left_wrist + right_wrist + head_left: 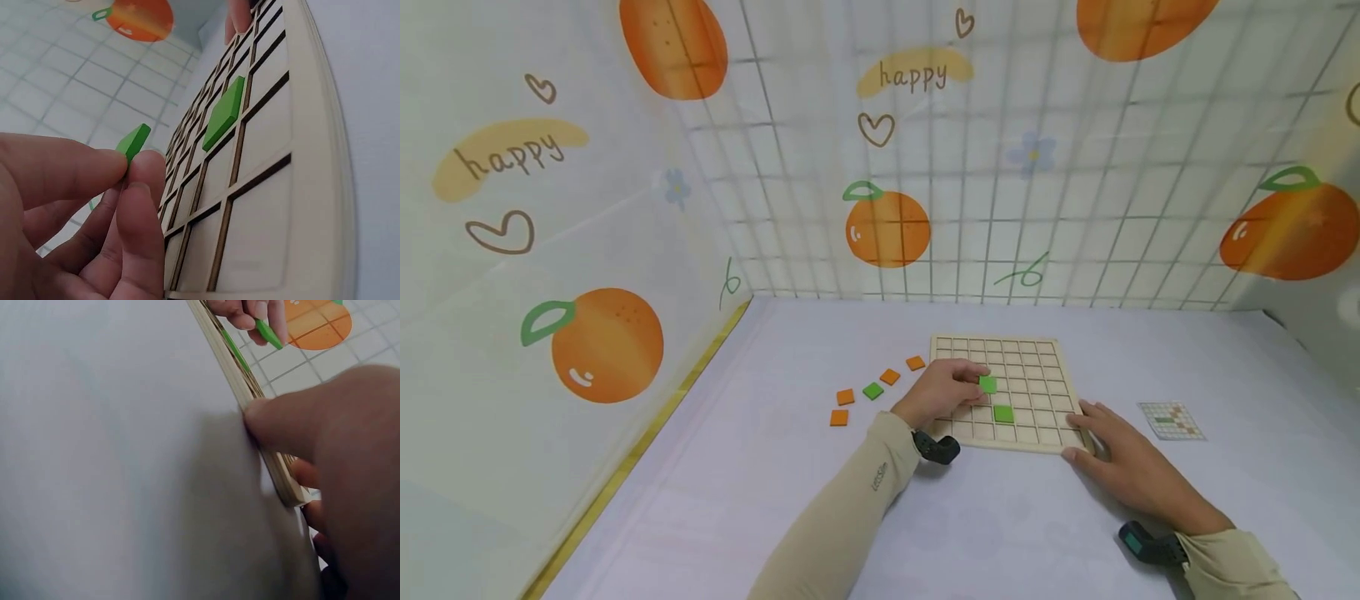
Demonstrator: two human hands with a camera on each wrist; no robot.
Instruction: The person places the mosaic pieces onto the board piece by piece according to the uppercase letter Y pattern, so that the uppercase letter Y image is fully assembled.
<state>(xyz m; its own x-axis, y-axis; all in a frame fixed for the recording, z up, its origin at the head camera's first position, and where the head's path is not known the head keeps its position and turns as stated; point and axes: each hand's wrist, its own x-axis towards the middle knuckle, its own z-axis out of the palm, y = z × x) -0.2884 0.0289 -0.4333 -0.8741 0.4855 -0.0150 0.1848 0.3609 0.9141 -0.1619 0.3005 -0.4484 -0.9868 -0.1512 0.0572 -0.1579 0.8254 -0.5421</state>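
My left hand (945, 385) pinches a green square tile (135, 141) between thumb and fingertips, above the wooden grid board (1033, 379). A second green tile (1003, 414) lies in one of the board's cells nearer the front edge; the left wrist view shows its flat face and thickness. At the board's near right corner, my right hand (1131, 467) grips the frame. Its thumb (281, 422) presses on the front edge in the right wrist view, while other fingers hold the corner from the side and top. Some of those fingers are hidden.
Left of the board lie several orange tiles (839, 418) and one loose green tile (873, 391). A small printed pattern card (1171, 421) rests to the right of the board. Behind the white table (715, 508) stands a wire grid covered by a curtain with orange prints.
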